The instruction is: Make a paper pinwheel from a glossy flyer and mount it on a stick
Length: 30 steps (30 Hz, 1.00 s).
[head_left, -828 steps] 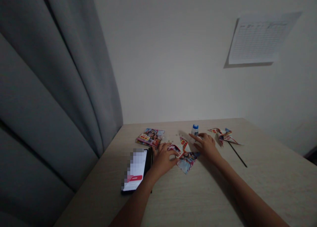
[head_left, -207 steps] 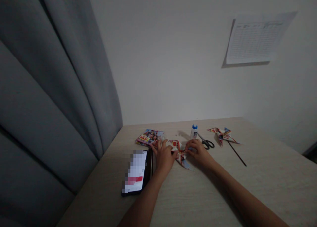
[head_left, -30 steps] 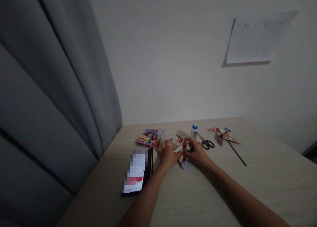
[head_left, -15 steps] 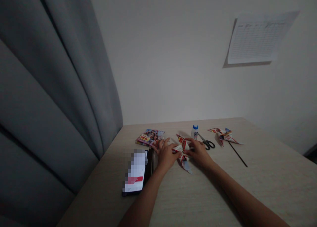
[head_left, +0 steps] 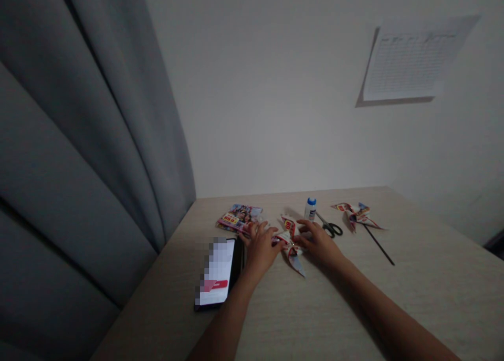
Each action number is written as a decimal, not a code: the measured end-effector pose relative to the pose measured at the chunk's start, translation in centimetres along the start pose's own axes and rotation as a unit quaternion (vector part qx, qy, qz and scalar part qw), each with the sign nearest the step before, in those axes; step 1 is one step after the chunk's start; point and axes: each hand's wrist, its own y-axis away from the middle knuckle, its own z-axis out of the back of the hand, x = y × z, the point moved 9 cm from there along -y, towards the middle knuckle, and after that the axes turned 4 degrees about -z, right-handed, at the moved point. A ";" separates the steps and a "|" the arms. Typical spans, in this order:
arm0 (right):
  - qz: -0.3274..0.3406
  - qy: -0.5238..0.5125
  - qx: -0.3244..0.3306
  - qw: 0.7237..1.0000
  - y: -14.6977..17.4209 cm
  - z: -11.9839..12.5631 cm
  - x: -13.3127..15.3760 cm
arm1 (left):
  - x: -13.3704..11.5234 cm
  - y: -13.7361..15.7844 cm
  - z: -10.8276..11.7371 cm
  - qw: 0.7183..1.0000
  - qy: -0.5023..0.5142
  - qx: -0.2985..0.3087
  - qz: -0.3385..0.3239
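One phone [head_left: 217,269]; beside it, left hand [head_left: 260,248], fingers spread, thumb touching a paper pinwheel [head_left: 291,240] on the table [head_left: 283,319]: white and red, printed number, curled pointed blades, pale-bluish lower tip; right hand [head_left: 319,243] at its right side; cannot tell whether either pinches it.

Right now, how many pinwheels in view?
2: one pinwheel between the left hand and right hand, partly covered; second pinwheel farther right, with a dark stick. No others visible.

Bare hands [head_left: 262,249] and bare forearms [head_left: 233,311]
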 end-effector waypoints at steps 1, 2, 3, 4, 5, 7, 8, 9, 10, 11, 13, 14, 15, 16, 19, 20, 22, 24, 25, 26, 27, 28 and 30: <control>-0.005 0.008 -0.003 1.000 0.0 0.2 -0.1 | 0.0 0.0 0.0 1.000 -0.002 0.002 -0.002; -0.008 0.018 -0.004 1.000 0.1 0.4 -0.1 | 0.0 0.0 -0.1 1.000 -0.005 0.004 -0.005; -0.008 0.028 -0.003 1.000 0.1 0.6 0.0 | 0.0 0.0 -0.1 1.000 -0.007 0.006 -0.008; -0.008 0.037 -0.002 0.999 0.1 0.8 0.1 | 0.0 0.0 -0.1 1.000 -0.008 0.009 -0.013; -0.006 0.044 0.001 0.999 0.1 0.9 0.2 | 0.0 0.0 -0.2 1.000 -0.008 0.013 -0.019; -0.003 0.053 0.009 0.999 0.2 1.1 0.4 | -0.1 0.0 -0.2 0.999 -0.004 0.023 -0.032; -0.003 0.056 0.014 0.998 0.2 1.1 0.5 | -0.3 0.0 -0.2 0.999 -0.003 0.029 -0.041; -0.002 0.057 0.019 0.998 0.3 1.1 0.6 | -0.5 0.1 -0.2 0.998 -0.004 0.036 -0.053; -0.002 0.057 0.024 0.998 0.3 1.0 0.7 | -0.7 0.1 -0.2 0.997 -0.009 0.044 -0.065; -0.003 0.057 0.027 0.998 0.4 1.0 0.7 | -1.0 0.2 -0.2 0.996 -0.016 0.051 -0.077; -0.005 0.054 0.031 0.998 0.4 0.9 0.7 | -1.3 0.4 0.0 0.993 -0.037 0.063 -0.088; -0.006 0.052 0.032 0.998 0.4 0.9 0.7 | -1.4 0.5 0.1 0.993 -0.048 0.065 -0.086; -0.008 0.050 0.034 0.998 0.4 0.9 0.6 | -1.3 0.6 0.4 0.993 -0.060 0.066 -0.079; -0.012 0.047 0.035 0.998 0.4 0.8 0.6 | -1.1 0.7 0.7 0.993 -0.073 0.066 -0.069; -0.017 0.045 0.038 0.998 0.4 0.9 0.6 | -0.3 1.1 1.8 0.990 -0.117 0.062 -0.051; -0.018 0.048 0.038 0.998 0.4 0.9 0.6 | 0.3 1.4 2.1 0.988 -0.131 0.070 -0.038; -0.018 0.059 0.039 0.997 0.4 0.9 0.6 | 1.6 1.9 3.1 0.985 -0.159 0.069 -0.008; -0.018 0.068 0.039 0.997 0.4 0.9 0.5 | 2.9 2.5 4.2 0.982 -0.177 0.055 0.023; -0.015 0.070 0.037 0.997 0.4 0.8 0.5 | 3.5 2.9 4.6 0.981 -0.185 0.048 0.037; -0.009 0.071 0.034 0.997 0.4 0.8 0.6 | 4.0 3.2 5.0 0.980 -0.191 0.038 0.045; -0.003 0.070 0.031 0.997 0.4 0.8 0.6 | 4.4 3.5 5.3 0.979 -0.195 0.028 0.052; 0.001 0.068 0.028 0.997 0.4 0.8 0.6 | 4.7 3.8 5.5 0.979 -0.196 0.018 0.055; 0.000 0.065 0.026 0.998 0.4 0.8 0.6 | 5.1 4.2 5.6 0.980 -0.192 0.002 0.060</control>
